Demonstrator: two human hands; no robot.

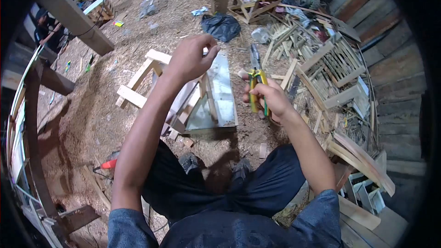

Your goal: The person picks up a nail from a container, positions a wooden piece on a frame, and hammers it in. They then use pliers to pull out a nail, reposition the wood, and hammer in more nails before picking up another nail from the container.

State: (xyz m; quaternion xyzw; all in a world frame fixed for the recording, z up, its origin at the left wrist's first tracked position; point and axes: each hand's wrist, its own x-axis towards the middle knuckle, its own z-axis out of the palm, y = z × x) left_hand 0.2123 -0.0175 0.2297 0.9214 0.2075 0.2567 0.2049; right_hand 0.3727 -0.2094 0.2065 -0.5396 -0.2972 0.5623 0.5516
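Sawdust floor (87,105); right hand (270,97) grips one pliers (255,66).

I am gripping pliers (256,80) in my right hand (270,100), their jaws showing as dull grey metal and their handles wearing smooth yellow-and-green plastic, just right of the metal sheet (223,93), which is gleaming smooth and reflective. Left of that sheet, a frame (146,76) of pale, bare, matt wood is lying on rough, loose sawdust (87,110). Beyond the sheet a crumpled black plastic bag (221,26) is shining glossily, and nearer me my trousers (271,179) are showing as dark matt cloth.
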